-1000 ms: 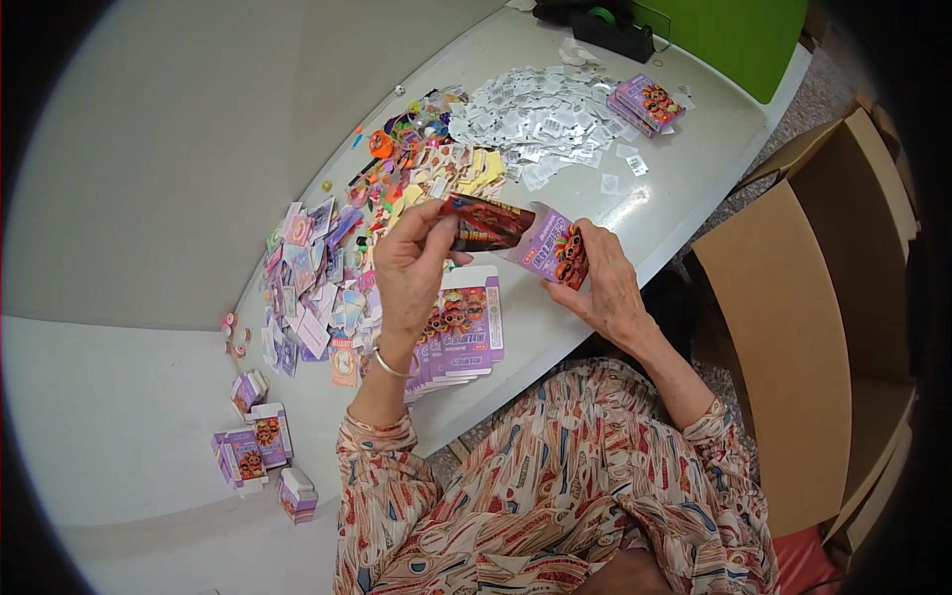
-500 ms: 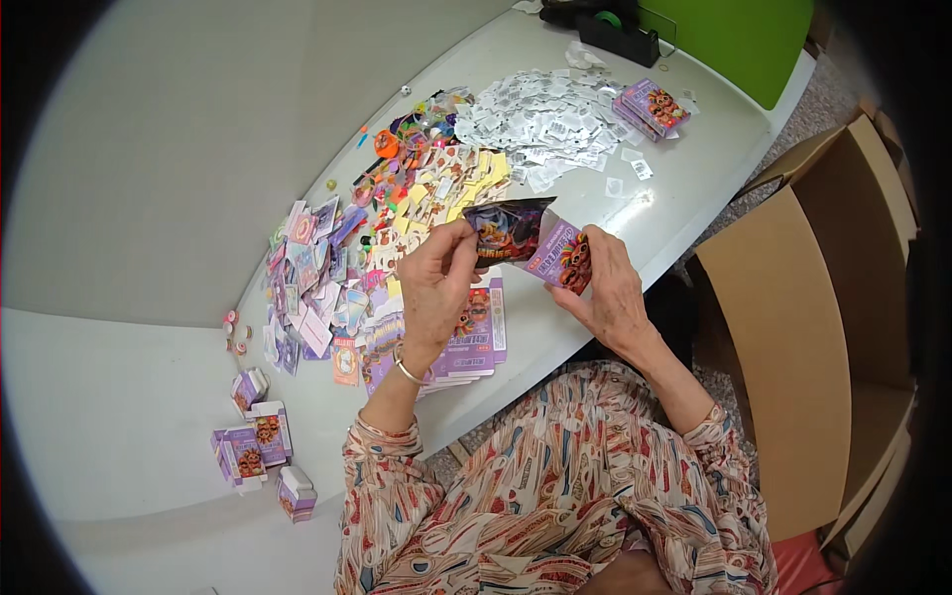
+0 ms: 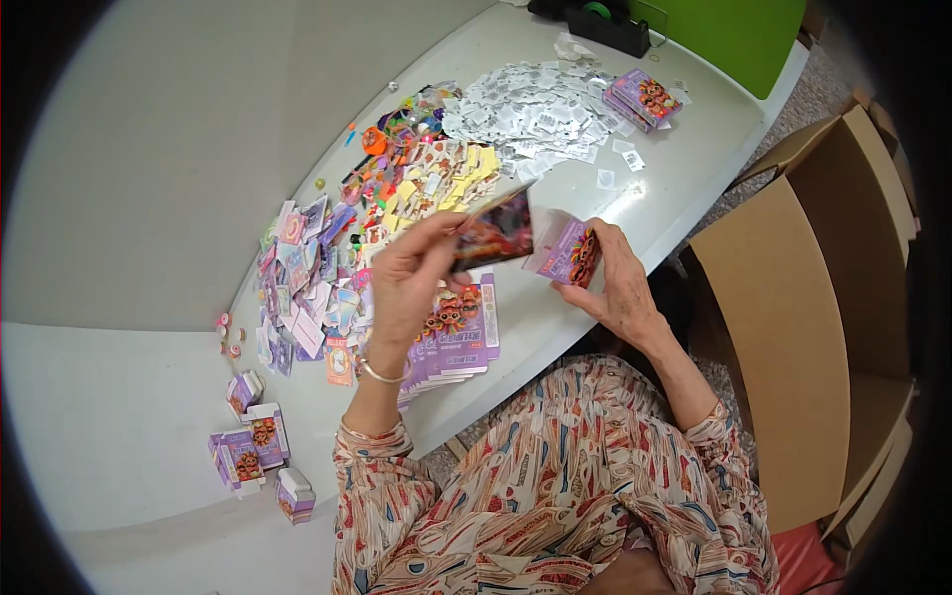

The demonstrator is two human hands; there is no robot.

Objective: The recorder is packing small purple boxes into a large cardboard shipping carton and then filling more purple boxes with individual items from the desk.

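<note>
My left hand [image 3: 405, 288] pinches a dark, glossy printed packet [image 3: 502, 232] between thumb and fingers, slightly blurred by motion. In my right hand [image 3: 627, 293] is a small purple carton [image 3: 569, 254] with printed cartoon figures, its open end toward the packet. A narrow gap lies between packet and carton. Below my left hand, a stack of flat purple cartons [image 3: 461, 347] rests on the table, partly hidden by that hand and wrist.
White label slips [image 3: 540, 114] form a heap at the back, beside stacked purple boxes [image 3: 645, 97]. Small cards [image 3: 315, 273], colourful trinkets and yellow-white cutouts [image 3: 451, 178] lie left. Several cartons [image 3: 248, 446] sit further left. A large cardboard box [image 3: 778, 347] stands open at right.
My left hand has drawn the dark packet left and away from the carton, tilting it. The right hand with the carton has shifted only slightly right.
</note>
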